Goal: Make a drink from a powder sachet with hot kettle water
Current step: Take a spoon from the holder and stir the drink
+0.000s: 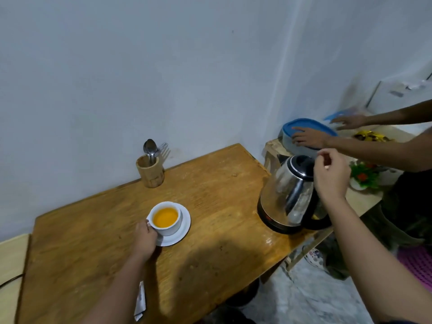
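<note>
Our left hand (146, 238) rests on the wooden worktop (210, 195), its grip closed around the near left side of the white cup (166, 219), thumb up at the rim. The cup stands on a white saucer (183, 230) and holds an orange drink (165, 217) close to the brim. Behind this grip, well apart and near the wall, a wooden holder (150, 173) carries spoons and a fork (153, 148). Near our left forearm, at the front edge of the worktop, lies a white torn sachet (141, 302), partly hidden by the arm.

Our right hand (330, 177) hangs over the steel kettle (291, 195), just above its black handle; the grip is loosely curled, fingers spread from the thumb and holding nothing, and we cannot tell whether it touches the kettle at all. The kettle sits on its black base (271, 220) directly below this grip, at the right end of the worktop, its black lid (300, 164) closed just left of our fingers.

Beyond the right grip, another person's two hands reach in from the right: one hand (307, 137) lies flat on the blue lid of a container (304, 127), the other hand (349, 121), blurred, is farther back. To the right of our right grip stands a small pot of green plants with red flowers (363, 175).
</note>
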Available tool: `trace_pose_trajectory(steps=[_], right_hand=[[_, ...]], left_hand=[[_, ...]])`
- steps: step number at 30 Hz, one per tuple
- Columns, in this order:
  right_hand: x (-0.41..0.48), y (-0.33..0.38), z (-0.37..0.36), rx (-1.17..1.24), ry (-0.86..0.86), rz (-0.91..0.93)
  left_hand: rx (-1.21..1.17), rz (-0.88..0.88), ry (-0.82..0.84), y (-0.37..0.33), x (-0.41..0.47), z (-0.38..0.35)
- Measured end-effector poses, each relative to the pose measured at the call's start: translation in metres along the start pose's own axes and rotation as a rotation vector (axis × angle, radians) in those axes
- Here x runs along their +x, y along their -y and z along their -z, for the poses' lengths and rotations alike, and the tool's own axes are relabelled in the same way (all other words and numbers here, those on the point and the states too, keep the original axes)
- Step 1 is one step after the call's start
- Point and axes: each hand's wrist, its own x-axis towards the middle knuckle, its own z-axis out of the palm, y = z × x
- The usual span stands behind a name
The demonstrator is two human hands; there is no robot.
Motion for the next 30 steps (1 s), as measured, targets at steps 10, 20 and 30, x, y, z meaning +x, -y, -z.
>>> trace_pose_trajectory(steps=[10,20,30], right_hand=[[-0.020,0.100,-0.124,0.152,0.509,0.256],[-0.104,0.152,-0.293,0.163,1.164,0.171],[-0.101,0.183,-0.380,-0.188,0.979,0.244]], left_hand=[[-0.050,-0.063,-0.004,0.004,0.004,0.002],[-0.055,-0.067,-0.061,0.007,0.002,0.000],[-0.061,-0.068,-0.099,0.016,0.004,-0.009]])
